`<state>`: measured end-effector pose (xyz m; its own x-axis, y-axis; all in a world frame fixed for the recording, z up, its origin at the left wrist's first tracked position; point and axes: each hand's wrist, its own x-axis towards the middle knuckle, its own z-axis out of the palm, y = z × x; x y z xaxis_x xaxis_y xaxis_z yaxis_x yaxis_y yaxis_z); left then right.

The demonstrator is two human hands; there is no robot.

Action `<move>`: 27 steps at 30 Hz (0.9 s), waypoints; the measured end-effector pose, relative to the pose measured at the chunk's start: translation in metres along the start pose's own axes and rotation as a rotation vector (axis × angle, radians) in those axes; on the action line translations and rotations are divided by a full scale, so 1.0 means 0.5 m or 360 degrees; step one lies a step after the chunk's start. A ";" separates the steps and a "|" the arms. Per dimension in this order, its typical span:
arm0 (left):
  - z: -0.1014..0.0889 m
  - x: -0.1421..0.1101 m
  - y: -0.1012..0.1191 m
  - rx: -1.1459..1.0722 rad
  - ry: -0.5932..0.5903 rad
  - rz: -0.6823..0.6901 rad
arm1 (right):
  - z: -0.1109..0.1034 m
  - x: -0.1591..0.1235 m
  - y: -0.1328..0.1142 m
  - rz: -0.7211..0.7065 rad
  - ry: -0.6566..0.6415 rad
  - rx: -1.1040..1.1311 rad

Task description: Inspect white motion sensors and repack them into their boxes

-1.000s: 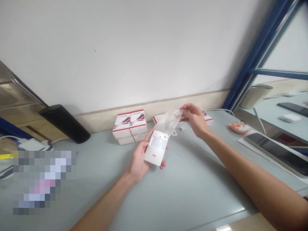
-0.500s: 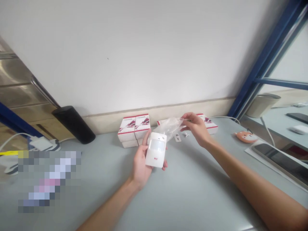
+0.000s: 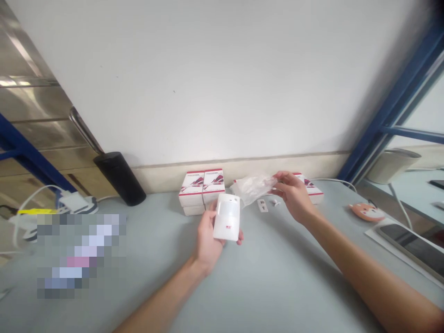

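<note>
My left hand (image 3: 208, 240) is closed round a white motion sensor (image 3: 227, 219), whose pale curved window faces up and whose red mark sits near the lower end. In the pinched fingers of my right hand (image 3: 293, 195) is one corner of a clear plastic bag (image 3: 253, 187). The bag stretches left towards the sensor's upper end; I cannot tell whether they touch. Just below the bag, a small white plate with slots (image 3: 262, 206) and a small white bracket (image 3: 275, 202) lie on the table.
Stacked white-and-red boxes (image 3: 201, 189) stand by the wall, and another such box (image 3: 310, 187) is behind my right hand. A black cylinder (image 3: 121, 178), a power strip with a plug (image 3: 79, 203), an orange animal-shaped item (image 3: 366, 212) and a phone-like dark slab (image 3: 412, 247) rest on the grey table (image 3: 263, 286).
The plastic bag has come down from above the sensor and now lies flatter to its right, still in my right hand. The sensor is more upright in my left hand. The view has shifted left.
</note>
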<state>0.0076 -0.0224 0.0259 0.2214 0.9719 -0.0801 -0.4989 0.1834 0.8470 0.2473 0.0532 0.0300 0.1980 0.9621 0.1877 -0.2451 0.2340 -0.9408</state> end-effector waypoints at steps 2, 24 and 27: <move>0.001 0.000 0.001 0.0033 -0.0003 -0.0019 | -0.002 0.002 0.003 0.0018 0.0058 0.0051; -0.003 -0.002 -0.002 0.0207 -0.0279 -0.0140 | 0.007 -0.011 -0.007 -0.0032 -0.0037 -0.0174; -0.007 0.001 -0.003 0.0193 -0.0301 -0.0164 | 0.003 -0.008 -0.006 -0.0084 -0.0012 -0.0261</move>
<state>0.0058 -0.0217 0.0226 0.4243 0.9021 -0.0790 -0.3639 0.2497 0.8973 0.2458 0.0489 0.0323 0.1992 0.9502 0.2396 -0.0762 0.2588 -0.9629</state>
